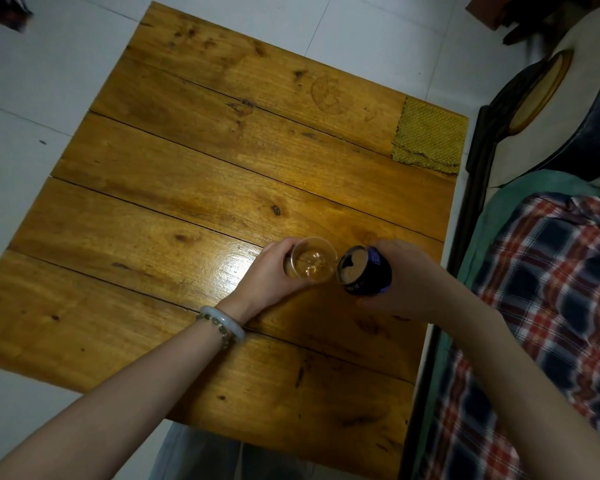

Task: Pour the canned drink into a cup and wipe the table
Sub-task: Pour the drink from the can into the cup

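My left hand [269, 275] grips a clear plastic cup [312, 259] holding some amber drink, near the right side of the wooden table [174, 188]. My right hand [406, 278] holds a dark blue can [364, 270], tipped toward the cup with its opened top facing the cup's rim. The can's mouth sits right beside the rim. A yellow woven cloth [430, 136] lies flat at the table's far right corner.
White tiled floor surrounds the table. A seat with a plaid fabric [551, 306] and a green cover runs along the right edge. A round dark-framed object [541, 88] lies at the upper right. A pale bracelet [224, 322] circles my left wrist.
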Motion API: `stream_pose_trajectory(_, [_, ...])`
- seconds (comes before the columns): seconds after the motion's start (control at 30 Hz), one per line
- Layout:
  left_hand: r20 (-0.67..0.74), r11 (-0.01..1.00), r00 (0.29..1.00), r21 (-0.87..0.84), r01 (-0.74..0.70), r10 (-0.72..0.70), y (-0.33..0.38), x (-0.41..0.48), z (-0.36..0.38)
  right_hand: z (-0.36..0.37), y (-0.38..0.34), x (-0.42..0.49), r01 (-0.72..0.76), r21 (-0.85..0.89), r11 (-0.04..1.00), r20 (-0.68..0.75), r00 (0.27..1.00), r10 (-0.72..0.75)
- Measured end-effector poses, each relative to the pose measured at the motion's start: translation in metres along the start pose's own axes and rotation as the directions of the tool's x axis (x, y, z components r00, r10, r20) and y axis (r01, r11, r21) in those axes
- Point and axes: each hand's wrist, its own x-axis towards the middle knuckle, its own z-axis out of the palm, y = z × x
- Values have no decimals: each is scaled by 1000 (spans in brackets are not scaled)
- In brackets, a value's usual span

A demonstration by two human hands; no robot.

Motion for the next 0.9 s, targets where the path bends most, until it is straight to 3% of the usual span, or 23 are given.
stream_pose_trajectory(0.9, [-16, 1000, 1000, 9, -11, 11, -1, 2, 2, 2, -3, 9, 8, -34, 999, 47, 999, -6])
